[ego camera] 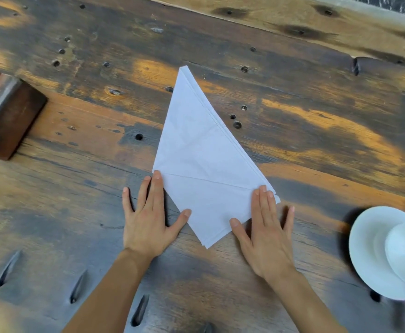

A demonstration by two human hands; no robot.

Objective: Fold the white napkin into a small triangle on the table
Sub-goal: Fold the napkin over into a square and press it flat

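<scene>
Plenty of bare wooden table (304,131) around. Dark wooden block (9,121) far left, well apart. Left hand (148,219) flat, fingers spread, thumb touching the near-left edge. White napkin (203,164) mid-table, folded triangular, long axis running away, sharp tip far. Right hand (266,236) flat, pressing the right corner. White dishes (386,253) at right edge.
</scene>
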